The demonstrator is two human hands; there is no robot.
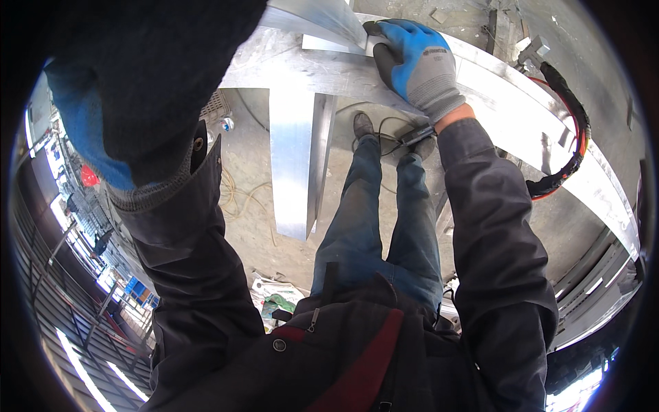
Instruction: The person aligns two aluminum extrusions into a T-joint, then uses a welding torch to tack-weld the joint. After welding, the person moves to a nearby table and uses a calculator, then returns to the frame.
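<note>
My right hand (420,65), in a blue and grey work glove, rests on a silvery metal beam (274,65). Its fingers bend down over the metal beside an angled metal piece (329,20), and the fingertips are hidden. Raised very close to the camera, my left hand (130,103) fills the upper left as a dark, shadowed shape. Blue glove fabric and a grey knit cuff show there, but its fingers cannot be made out, nor whether it holds anything. A metal crosspiece (290,158) runs from the beam toward me.
A thick black cable with red wire (580,127) loops over the curved right part of the metalwork (508,96). Thin hoses (240,196) lie on the concrete floor. Several metal lengths (590,281) are stacked at the right. A black cylindrical object (417,134) is near my feet.
</note>
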